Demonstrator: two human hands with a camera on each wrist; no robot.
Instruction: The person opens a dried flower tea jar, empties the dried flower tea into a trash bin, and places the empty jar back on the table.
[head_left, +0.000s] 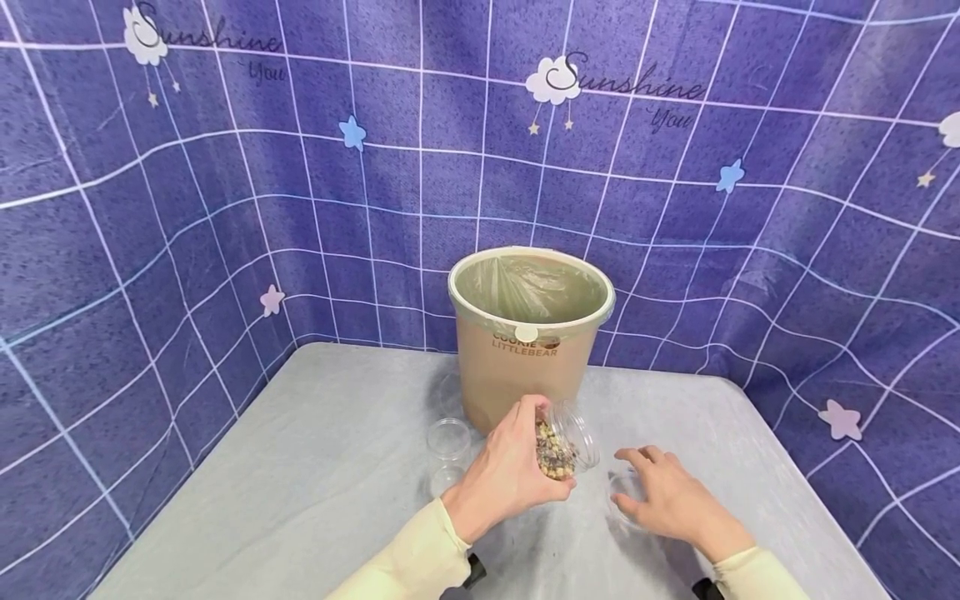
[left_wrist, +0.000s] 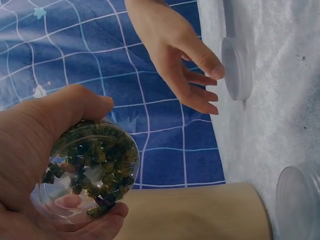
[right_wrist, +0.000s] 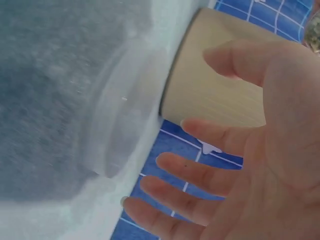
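Observation:
In the head view my left hand (head_left: 504,473) grips a clear plastic jar (head_left: 576,435) in front of the bin. The jar is tipped on its side with its mouth to the right, and small yellow and dark pieces (head_left: 553,457) lie inside. My thumb and fingers curve round the jar (left_wrist: 117,157) in the left wrist view. Off to the right, my right hand (head_left: 667,498) hovers with relaxed, spread fingers over a round clear lid (head_left: 621,492) on the table. In the right wrist view nothing lies between those fingers, and the lid (right_wrist: 117,117) is beside them.
A beige bin (head_left: 517,375) with a plastic liner stands at the back middle of the grey table (head_left: 322,467). Another clear container (head_left: 448,442) stands just left of it. A blue gridded curtain (head_left: 390,183) surrounds the table's back and sides.

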